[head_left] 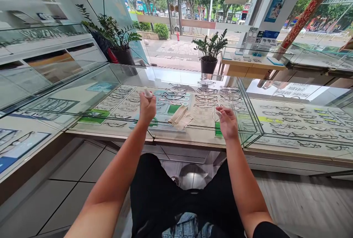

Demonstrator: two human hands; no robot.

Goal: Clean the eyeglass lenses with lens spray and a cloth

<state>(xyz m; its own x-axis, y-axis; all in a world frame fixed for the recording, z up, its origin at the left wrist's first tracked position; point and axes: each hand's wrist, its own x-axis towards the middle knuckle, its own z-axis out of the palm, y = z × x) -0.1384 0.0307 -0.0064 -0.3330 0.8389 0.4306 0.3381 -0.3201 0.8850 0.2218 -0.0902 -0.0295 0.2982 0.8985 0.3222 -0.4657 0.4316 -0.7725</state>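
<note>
My left hand [147, 107] is closed around a small white bottle [148, 92], whose top pokes out above the fist. My right hand [228, 120] pinches what looks like a pair of thin-rimmed glasses [214, 116]; the fingers cover much of it. Both hands are raised over the front part of a glass display counter [165, 135]. Between them a crumpled beige cloth [180, 117] lies on the glass top.
Several rows of eyeglass frames [205, 96] show through the glass. Another display case [300, 124] adjoins on the right, and more frames [16, 142] lie in the left case. Potted plants [209, 63] stand beyond the counter by the window.
</note>
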